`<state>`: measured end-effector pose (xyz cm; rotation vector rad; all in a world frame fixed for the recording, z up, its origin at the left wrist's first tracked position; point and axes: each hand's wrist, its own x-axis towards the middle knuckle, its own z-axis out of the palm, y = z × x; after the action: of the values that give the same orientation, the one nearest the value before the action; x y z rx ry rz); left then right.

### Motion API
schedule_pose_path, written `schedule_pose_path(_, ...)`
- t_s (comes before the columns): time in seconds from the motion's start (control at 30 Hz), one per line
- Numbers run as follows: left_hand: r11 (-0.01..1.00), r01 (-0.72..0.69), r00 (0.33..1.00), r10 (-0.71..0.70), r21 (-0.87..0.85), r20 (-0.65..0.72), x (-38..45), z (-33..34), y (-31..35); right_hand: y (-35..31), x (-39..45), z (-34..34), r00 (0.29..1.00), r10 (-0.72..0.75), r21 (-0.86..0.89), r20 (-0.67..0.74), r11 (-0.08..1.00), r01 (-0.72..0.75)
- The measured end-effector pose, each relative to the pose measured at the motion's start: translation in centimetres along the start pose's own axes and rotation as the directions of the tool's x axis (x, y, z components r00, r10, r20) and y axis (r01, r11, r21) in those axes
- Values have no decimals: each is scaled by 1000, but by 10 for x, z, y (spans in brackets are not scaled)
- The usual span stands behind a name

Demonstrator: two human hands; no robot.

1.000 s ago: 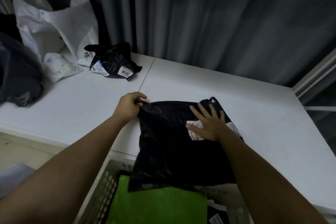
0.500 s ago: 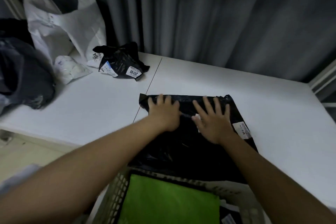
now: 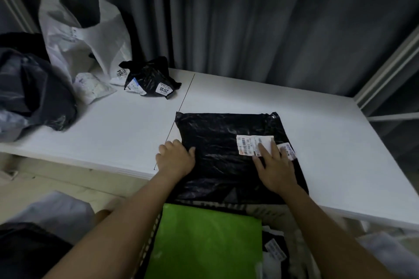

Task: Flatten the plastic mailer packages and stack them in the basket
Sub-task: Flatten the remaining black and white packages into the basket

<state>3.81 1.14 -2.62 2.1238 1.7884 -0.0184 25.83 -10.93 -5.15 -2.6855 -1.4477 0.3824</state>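
Both hands have slid apart across the black mailer (image 3: 229,154) on the table (image 3: 317,142), left hand (image 3: 175,158) at its left edge, right hand (image 3: 275,167) flat-fingered on the label, smoothing it nearly flat for the basket (image 3: 278,213).

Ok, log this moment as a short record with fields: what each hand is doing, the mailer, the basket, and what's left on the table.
left hand: fingers curled at the black mailer's left edge
right hand: flat, pressing near the shipping label
black mailer: spread flat on the white table
basket: green mailer on top
waiting: crumpled black mailer
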Motion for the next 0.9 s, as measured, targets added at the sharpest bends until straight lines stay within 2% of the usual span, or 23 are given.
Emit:
schedule_pose_path(0.1, 982, -17, 992, 41, -191, 122, -10, -1, 6, -1, -30, 6, 993, 102, -112, 52, 989, -96)
schedule_pose_path(0.17, 925, -118, 983, 160, -361, 91, -16, -1, 10, -7, -44, -2, 988, 154, -194, 26, 970, -146)
schedule_pose_path(0.2, 896, -187, 973, 226, -403, 50, -17, -2, 12, -13, -45, -9, 991, 134, -184, -14, 974, -135)
schedule_pose_path(0.27, 854, -336, 935, 354, -396, -29, -17, -8, 15, -21, -39, -25, 986, -21, -106, -164, 994, 3)
schedule_pose_path(0.33, 805, -484, 871, 480, -344, -103, -12, -17, 18, -26, -25, -41, 923, -186, 30, -338, 978, 208)
schedule_pose_path(0.4, 737, -588, 805, 575, -332, -147, -5, -29, 22, -31, -4, -60, 896, -192, 242, -400, 921, 305)
schedule_pose_path(0.43, 705, -621, 778, 609, -343, -156, -3, -35, 23, -33, 7, -68, 919, -150, 351, -366, 892, 285)
schedule_pose_path(0.5, 656, -677, 727, 667, -335, -163, 4, -47, 27, -31, 31, -77, 972, -39, 511, -233, 845, 156)
schedule_pose_path(0.6, 606, -720, 685, 698, -336, -208, 20, -59, 31, -21, 58, -68, 1000, 27, 479, -13, 878, -18)
schedule_pose_path(0.63, 585, -732, 671, 706, -348, -225, 23, -60, 32, -17, 62, -61, 1000, 26, 469, 18, 883, -31)
schedule_pose_path(0.7, 560, -752, 650, 720, -349, -243, 33, -63, 34, -20, 73, -51, 999, 11, 537, -49, 844, 17)
schedule_pose_path(0.73, 564, -755, 650, 713, -334, -264, 41, -62, 34, -23, 75, -49, 992, 10, 573, -130, 817, 67)
schedule_pose_path(0.8, 653, -705, 706, 606, -276, -367, 58, -58, 30, -21, 78, -48, 967, 26, 604, -252, 785, 137)
schedule_pose_path(0.87, 819, -516, 818, 383, -251, -429, 78, -52, 23, -9, 81, -45, 964, 78, 598, -254, 796, 93)
schedule_pose_path(0.9, 882, -411, 863, 294, -232, -410, 81, -49, 21, -2, 79, -44, 974, 86, 562, -207, 826, 47)
